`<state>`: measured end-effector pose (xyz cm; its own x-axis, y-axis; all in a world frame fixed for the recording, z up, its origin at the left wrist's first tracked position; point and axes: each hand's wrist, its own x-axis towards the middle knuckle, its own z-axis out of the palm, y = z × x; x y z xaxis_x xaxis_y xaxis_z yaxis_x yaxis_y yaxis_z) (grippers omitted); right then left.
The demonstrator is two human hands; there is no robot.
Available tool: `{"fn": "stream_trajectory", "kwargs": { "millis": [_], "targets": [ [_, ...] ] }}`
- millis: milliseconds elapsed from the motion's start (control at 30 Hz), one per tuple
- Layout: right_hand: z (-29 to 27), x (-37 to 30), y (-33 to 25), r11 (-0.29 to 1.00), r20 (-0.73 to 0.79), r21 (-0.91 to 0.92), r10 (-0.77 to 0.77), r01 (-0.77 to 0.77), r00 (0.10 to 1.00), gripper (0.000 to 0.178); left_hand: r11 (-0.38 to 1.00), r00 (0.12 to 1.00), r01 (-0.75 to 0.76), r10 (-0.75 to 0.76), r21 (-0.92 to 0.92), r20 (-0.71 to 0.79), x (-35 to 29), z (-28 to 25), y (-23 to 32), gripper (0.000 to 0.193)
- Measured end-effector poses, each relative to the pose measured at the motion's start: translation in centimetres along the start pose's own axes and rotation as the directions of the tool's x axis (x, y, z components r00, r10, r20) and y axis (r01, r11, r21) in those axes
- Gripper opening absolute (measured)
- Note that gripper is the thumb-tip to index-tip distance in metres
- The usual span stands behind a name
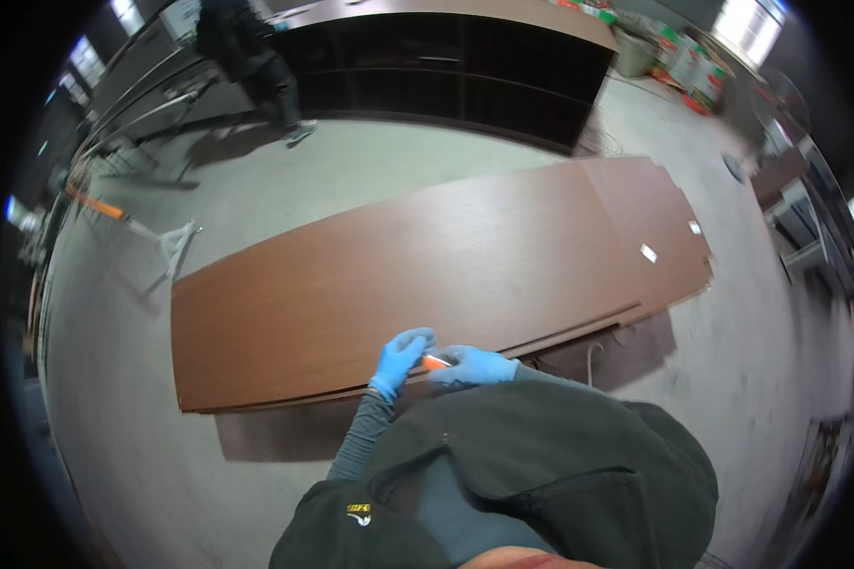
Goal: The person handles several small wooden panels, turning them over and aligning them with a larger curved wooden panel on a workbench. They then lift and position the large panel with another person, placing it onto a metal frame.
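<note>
The right hand [473,365], in a blue glove, has its grip closed round a small orange tool [435,362], which is at the center of the work, over the near edge of the panels [399,275]. The left hand [403,358], also gloved, is at the tool's pale end, at 10 o'clock from it, fingers bent; I cannot tell whether that grip pinches the tool or only lies against it. The tool is too small and blurred to name more closely.

The brown panels lie stacked with uneven edges, spreading from 9 round through 12 to 2 o'clock, with two white labels [648,253] at 2. A darker brown surface [285,436] shows beneath them at 8, and a pale cord [591,362] curves down at 3. The dark jacket [541,455] fills 4 to 7 o'clock and hides most of the right forearm and the floor [123,360] below.

Beyond the panels, a long dark cabinet [427,76] closes off 12 o'clock. Another person [280,90] stands at 11, by its left end. A white stand [173,245] with an orange bar [98,203] is at 10, close to the panels' corner. A pale bucket [638,49] stands at 1, with colored bags [704,85] just beside it.
</note>
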<state>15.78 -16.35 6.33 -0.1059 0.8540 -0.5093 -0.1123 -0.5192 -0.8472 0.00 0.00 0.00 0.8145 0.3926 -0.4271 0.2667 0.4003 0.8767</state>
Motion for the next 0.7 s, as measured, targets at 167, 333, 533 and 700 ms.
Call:
{"fn": "stream_trajectory", "kwargs": {
  "millis": [167,333,533,700],
  "targets": [
    [0.2,0.0,0.4,0.988,-0.084,-0.117,0.095,-0.104,0.992,0.072,0.998,1.000,0.008,-0.009,-0.068,-0.004,-0.1,1.1,0.7,0.038],
    [0.3,-0.6,1.3,0.999,-0.127,-0.043,-0.010,0.005,0.992,0.059,1.000,1.000,0.015,-0.015,0.004,0.019,0.2,1.4,1.0,0.039],
    [0.2,-1.9,0.8,0.997,-0.154,-0.078,-0.008,-0.004,0.988,0.058,0.999,1.000,-0.008,0.008,0.039,0.019,0.4,1.5,0.1,0.038],
    [0.8,-0.5,0.6,0.993,-0.128,0.105,0.075,-0.061,0.989,0.055,0.997,1.000,-0.018,0.017,0.075,0.015,0.9,1.1,-0.3,0.038]
  ]
}}
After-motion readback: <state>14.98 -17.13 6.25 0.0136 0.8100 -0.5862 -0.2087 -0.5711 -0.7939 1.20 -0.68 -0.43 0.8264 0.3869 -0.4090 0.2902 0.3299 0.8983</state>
